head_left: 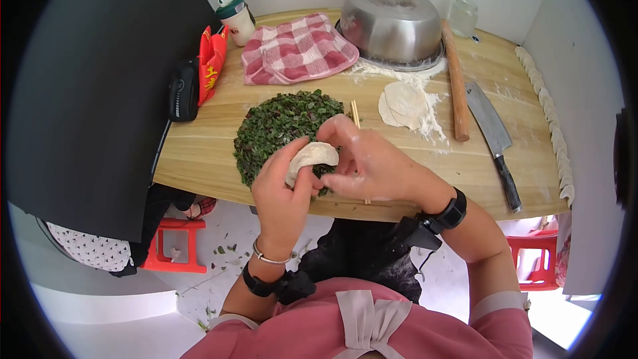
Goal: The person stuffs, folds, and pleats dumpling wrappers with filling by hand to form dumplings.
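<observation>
Holding hand: left hand (pixel 276 181), the nearer, grips the folded dough wrapper (pixel 312 158) between thumb and fingers.
Wrapper: above the chopped greens' (pixel 286 116) near edge, long axis slanting toward the right hand (pixel 372 163).
Facing hand: thumb and fingers curved apart beside the wrapper's right end; contact I cannot confirm.

Greens (pixel 282 119) left of chopsticks (pixel 355 114)

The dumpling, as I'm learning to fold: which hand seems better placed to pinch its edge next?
Probably the right hand: it curves open beside the dumpling, apparently holding nothing, while the left hand is occupied supporting it.
</observation>
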`<state>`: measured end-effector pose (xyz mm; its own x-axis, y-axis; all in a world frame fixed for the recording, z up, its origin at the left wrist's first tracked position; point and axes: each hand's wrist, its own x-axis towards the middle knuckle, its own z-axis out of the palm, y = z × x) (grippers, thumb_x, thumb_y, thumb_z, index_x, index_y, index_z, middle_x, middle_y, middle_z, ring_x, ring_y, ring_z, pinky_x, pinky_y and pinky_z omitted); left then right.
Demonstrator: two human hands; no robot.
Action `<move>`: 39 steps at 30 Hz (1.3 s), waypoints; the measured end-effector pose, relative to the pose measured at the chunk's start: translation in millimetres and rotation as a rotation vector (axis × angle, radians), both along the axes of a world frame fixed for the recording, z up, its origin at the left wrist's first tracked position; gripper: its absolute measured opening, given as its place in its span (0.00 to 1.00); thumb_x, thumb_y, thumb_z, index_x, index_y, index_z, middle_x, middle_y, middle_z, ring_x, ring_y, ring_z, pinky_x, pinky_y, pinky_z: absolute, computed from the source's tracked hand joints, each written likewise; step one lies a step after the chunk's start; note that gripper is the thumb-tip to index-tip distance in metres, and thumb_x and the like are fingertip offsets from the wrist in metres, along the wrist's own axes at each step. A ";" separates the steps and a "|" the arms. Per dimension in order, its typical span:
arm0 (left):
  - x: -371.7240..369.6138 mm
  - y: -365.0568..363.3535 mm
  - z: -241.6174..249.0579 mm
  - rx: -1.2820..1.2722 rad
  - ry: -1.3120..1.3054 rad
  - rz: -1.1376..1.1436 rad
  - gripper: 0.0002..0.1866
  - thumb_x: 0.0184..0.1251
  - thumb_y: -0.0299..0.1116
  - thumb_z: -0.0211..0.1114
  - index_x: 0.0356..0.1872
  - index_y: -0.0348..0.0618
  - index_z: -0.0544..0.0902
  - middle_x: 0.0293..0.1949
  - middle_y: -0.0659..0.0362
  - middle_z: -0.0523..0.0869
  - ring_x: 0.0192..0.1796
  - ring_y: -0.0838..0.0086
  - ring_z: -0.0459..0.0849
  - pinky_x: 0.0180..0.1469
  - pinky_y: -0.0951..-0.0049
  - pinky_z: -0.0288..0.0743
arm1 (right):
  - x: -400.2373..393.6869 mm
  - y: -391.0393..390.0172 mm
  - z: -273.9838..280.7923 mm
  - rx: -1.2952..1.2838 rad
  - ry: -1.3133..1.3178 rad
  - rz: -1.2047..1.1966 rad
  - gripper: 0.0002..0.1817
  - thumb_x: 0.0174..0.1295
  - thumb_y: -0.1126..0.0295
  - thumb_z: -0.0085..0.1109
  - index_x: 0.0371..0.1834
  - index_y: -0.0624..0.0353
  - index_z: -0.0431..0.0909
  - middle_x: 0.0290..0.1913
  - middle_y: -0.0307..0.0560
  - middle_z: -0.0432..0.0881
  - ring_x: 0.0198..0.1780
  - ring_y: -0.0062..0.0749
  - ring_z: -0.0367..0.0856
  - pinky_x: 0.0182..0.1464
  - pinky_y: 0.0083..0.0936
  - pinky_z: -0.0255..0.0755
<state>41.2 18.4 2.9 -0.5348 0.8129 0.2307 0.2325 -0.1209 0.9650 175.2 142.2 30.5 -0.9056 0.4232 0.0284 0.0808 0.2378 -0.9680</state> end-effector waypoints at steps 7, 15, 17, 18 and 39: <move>1.3 0.4 0.6 0.080 0.375 0.104 0.14 0.57 0.17 0.65 0.45 0.36 0.77 0.37 0.58 0.82 0.33 0.82 0.81 0.31 0.83 0.73 | -4.0 -2.2 -7.5 0.417 0.150 -0.042 0.12 0.60 0.72 0.58 0.43 0.65 0.70 0.27 0.54 0.80 0.30 0.45 0.82 0.34 0.35 0.75; 3.4 -1.1 -3.2 0.135 0.465 0.149 0.14 0.59 0.18 0.66 0.46 0.34 0.76 0.35 0.60 0.83 0.34 0.82 0.82 0.35 0.82 0.76 | -3.6 -1.7 -8.1 0.442 0.122 -0.103 0.11 0.57 0.75 0.58 0.43 0.62 0.72 0.30 0.55 0.80 0.35 0.54 0.81 0.37 0.38 0.74; 7.8 -1.9 -1.3 0.152 0.474 0.099 0.15 0.58 0.17 0.66 0.46 0.34 0.77 0.38 0.57 0.83 0.39 0.79 0.83 0.39 0.81 0.77 | -5.9 -1.0 -16.7 0.625 0.269 -0.132 0.16 0.55 0.73 0.61 0.47 0.60 0.73 0.36 0.52 0.79 0.36 0.47 0.82 0.37 0.34 0.75; 6.6 -4.0 -3.0 0.164 0.532 0.112 0.16 0.58 0.17 0.66 0.48 0.34 0.77 0.41 0.56 0.83 0.41 0.77 0.83 0.41 0.79 0.77 | -8.6 -0.9 -21.5 0.665 0.303 -0.135 0.15 0.54 0.73 0.61 0.46 0.59 0.73 0.37 0.53 0.79 0.38 0.51 0.81 0.38 0.37 0.75; -87.1 -19.8 -44.8 0.096 0.671 0.611 0.25 0.76 0.42 0.51 0.60 0.28 0.67 0.54 0.40 0.75 0.50 0.54 0.77 0.51 0.59 0.72 | 309.1 218.8 136.4 0.556 -0.573 -1.025 0.11 0.62 0.69 0.55 0.44 0.63 0.75 0.27 0.40 0.78 0.22 0.21 0.78 0.24 0.18 0.74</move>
